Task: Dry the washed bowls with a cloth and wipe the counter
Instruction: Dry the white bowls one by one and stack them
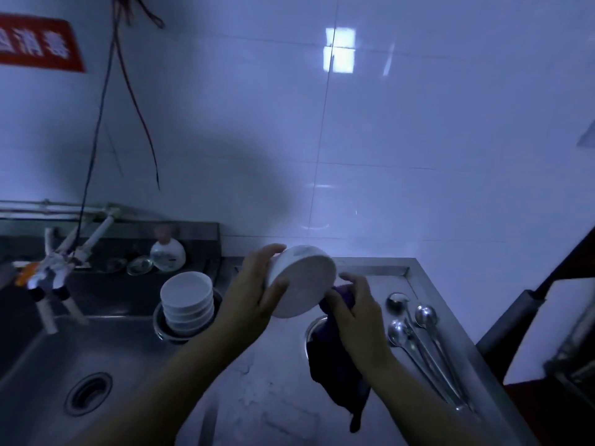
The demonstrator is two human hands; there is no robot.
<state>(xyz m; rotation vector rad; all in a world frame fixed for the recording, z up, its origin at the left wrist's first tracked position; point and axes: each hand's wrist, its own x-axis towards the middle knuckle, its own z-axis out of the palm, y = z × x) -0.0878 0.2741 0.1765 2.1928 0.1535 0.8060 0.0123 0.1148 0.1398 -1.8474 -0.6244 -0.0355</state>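
My left hand (254, 288) grips a white bowl (304, 281) by its rim, tilted so its underside faces me, above the steel counter (273, 391). My right hand (357, 307) holds a dark purple cloth (338, 368) against the bowl's right edge; the cloth hangs down below my wrist. A stack of several white bowls (187, 300) stands in a metal basin at the sink's right edge, left of my hands.
A steel sink (64, 365) with a drain lies at the left, taps (54, 278) above it. Three metal ladles (418, 336) lie on the counter at the right. A round metal rim (314, 326) shows under the cloth. A white bottle (167, 252) stands behind the sink.
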